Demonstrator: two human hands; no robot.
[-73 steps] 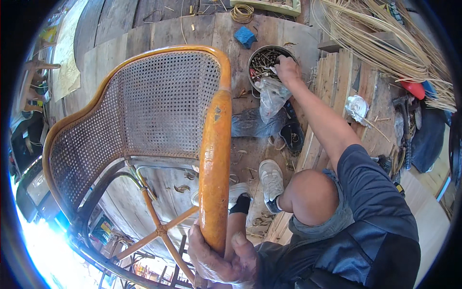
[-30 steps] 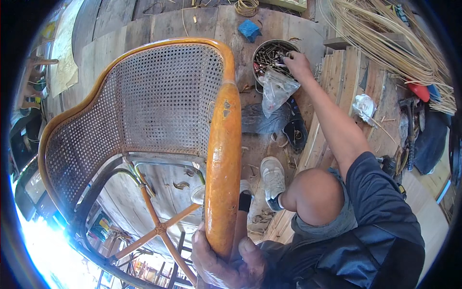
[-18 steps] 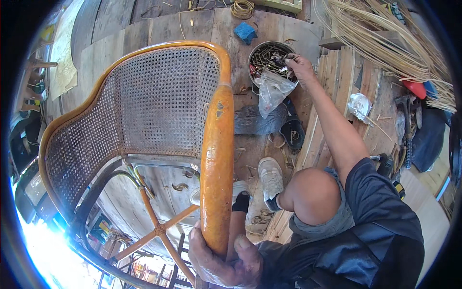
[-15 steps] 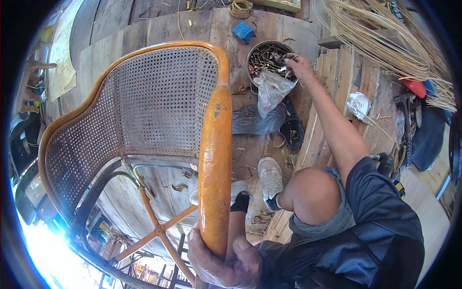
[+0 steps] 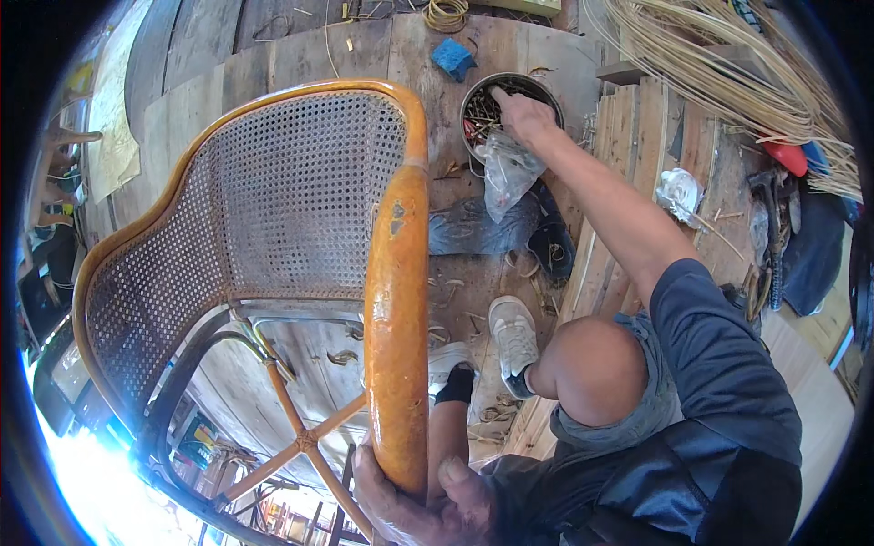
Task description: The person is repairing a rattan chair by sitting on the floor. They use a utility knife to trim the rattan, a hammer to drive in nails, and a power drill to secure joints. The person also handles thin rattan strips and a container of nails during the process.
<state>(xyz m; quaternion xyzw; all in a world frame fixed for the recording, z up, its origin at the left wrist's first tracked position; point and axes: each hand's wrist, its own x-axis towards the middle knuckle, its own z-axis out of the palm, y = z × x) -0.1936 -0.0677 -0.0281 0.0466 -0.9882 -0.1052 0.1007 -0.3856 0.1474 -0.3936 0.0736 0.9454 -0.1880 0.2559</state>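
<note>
The armchair (image 5: pixel 300 182) has a woven cane back and a glossy orange-brown frame, and it stands tilted at the left. My left hand (image 5: pixel 423 510) is closed around the near end of its thick armrest (image 5: pixel 398 318). Out ahead, my right hand (image 5: pixel 530 120) reaches into a round metal pot (image 5: pixel 552 98). One finger stretches over many thin nail- or screw-like pieces (image 5: pixel 484 107); the other fingers are partly hidden. A clear plastic bag (image 5: pixel 508 177) hangs over the pot's near rim, below my right wrist.
A blue sponge-like block (image 5: pixel 453 59) lies left of the pot. Long cane strips (image 5: pixel 728 82) are bundled at the far right. Wooden planks (image 5: pixel 628 173) run beside my right leg. A hammer (image 5: pixel 772 237) and a crumpled white bundle (image 5: pixel 679 194) lie farther right.
My right hand has moved left and deeper into the pot, from its right rim. The bag has shifted slightly at the rim. My left hand keeps its hold; the armrest has shifted slightly left.
</note>
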